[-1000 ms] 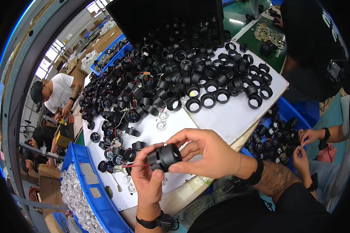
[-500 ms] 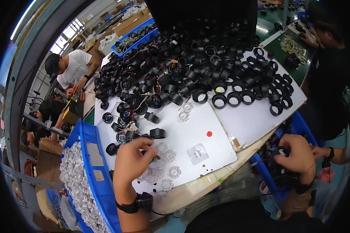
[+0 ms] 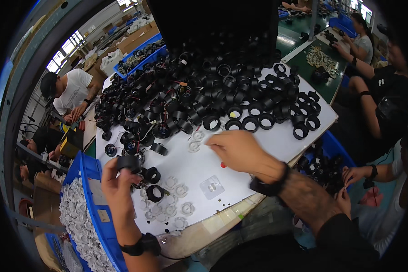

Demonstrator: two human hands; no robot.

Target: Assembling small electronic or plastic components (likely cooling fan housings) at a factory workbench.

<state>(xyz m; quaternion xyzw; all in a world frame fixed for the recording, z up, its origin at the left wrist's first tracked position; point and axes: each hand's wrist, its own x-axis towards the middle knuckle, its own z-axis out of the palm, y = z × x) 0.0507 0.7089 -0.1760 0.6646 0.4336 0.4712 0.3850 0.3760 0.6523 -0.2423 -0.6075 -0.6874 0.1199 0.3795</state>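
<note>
My left hand (image 3: 118,188) is raised over the left side of the white board (image 3: 233,181). Its thumb and fingers grip a black ring-shaped housing (image 3: 129,162). Below and beside it lie another black ring (image 3: 155,193) and several clear plastic discs with notched rims (image 3: 181,190). My right hand (image 3: 240,152) hovers above the middle of the board, fingers pressed together and pointing left. Its fingertips are near two clear discs (image 3: 194,146); whatever they may hold is hidden.
Black housings, some with wires (image 3: 161,130), are heaped across the back of the table. A blue bin of white parts (image 3: 84,217) stands at the left, and a blue bin of black parts (image 3: 324,165) at the right. Co-workers' hands (image 3: 356,174) reach in beside that bin.
My right hand has moved from the right-hand bin to above the board. My left hand has come away from the clear discs, moved left, and now holds a black housing. The view has shifted.
</note>
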